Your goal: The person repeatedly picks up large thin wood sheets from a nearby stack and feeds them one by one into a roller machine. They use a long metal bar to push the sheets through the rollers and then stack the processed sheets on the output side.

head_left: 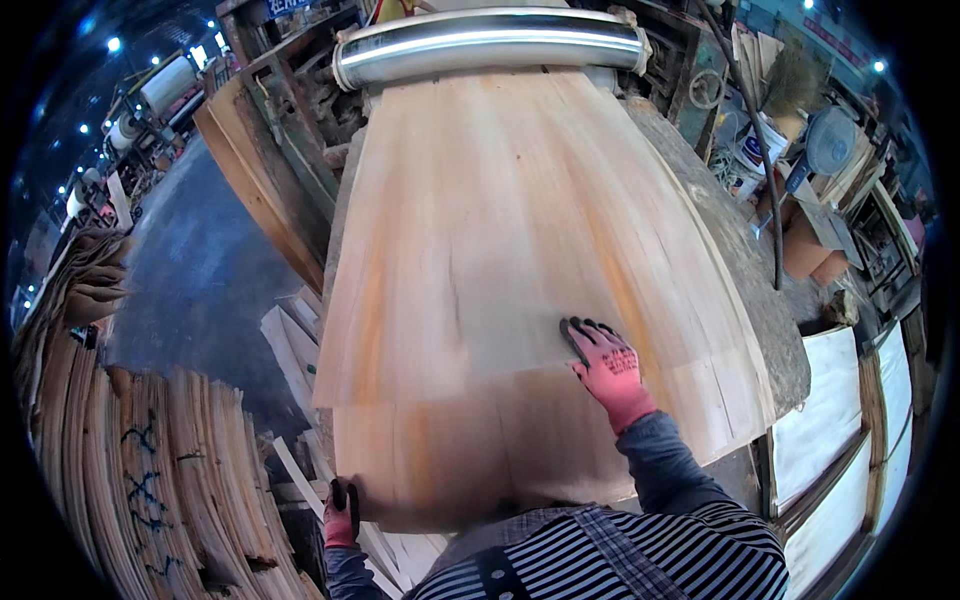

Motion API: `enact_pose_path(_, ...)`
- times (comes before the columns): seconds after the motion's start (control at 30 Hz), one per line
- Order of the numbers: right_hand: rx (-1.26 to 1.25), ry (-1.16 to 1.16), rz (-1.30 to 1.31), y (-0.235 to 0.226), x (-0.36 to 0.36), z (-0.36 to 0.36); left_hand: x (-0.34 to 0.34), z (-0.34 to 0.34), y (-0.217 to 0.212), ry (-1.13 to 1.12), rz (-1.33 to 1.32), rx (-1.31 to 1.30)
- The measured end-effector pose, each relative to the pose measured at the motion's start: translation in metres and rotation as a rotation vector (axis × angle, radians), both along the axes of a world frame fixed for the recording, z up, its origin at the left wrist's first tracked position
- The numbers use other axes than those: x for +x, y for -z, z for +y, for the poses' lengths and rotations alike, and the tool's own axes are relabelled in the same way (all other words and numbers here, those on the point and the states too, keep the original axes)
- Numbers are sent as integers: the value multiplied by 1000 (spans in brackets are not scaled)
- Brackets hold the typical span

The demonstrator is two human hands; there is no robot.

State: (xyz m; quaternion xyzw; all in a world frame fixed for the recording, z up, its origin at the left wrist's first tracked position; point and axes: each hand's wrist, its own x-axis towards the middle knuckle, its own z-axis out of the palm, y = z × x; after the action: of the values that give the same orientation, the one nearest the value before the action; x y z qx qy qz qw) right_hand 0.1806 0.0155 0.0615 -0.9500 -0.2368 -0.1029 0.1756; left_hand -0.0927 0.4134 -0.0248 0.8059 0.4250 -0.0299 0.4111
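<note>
A large pale wood veneer sheet [470,240] with orange streaks lies across the work table, its far end at a shiny metal roller [490,50]. Nearer to me is a second veneer sheet [450,450], darker in my shadow; the two overlap along a crosswise edge. My right hand [610,370], in a pink glove with dark fingertips, rests flat on the veneer near that edge, fingers stretched out. At the near left corner, my left hand [341,515], in a matching glove, has its fingers curled at the near sheet's edge.
Upright stacks of veneer [160,480] stand at the lower left, with loose offcut strips [295,340] beside the table. On the right are a dark pole [770,190], a blue-grey fan [830,140] and white-faced boards [820,410]. A curved wood panel [255,180] leans by the machine frame.
</note>
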Motion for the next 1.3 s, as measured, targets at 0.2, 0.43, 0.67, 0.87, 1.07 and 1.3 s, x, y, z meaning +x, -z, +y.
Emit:
enact_pose_path(0.2, -79, 92, -71, 49, 76, 24, -7, 12, 15, -62, -260, -137)
enact_pose_path(0.43, 9, -155, 82, 30, -27, 34, -36, 21, 17, 102, -418, 283)
enact_pose_path(0.67, -121, -232, 318, 47, -144, -10, -10, -38, -87, 3, -567, -227)
enact_pose_path(0.87, -157, -328, 234, 40, -185, -8, 14, -27, -193, 365, -1422, -93)
enact_pose_path(1.07, -294, -168, 311, 71, -191, -34, -8, -58, -197, 36, -1043, -498)
enact_pose_path(1.3, -318, 123, 443, 99, -183, -12, -27, -1, -11, -61, -579, -519)
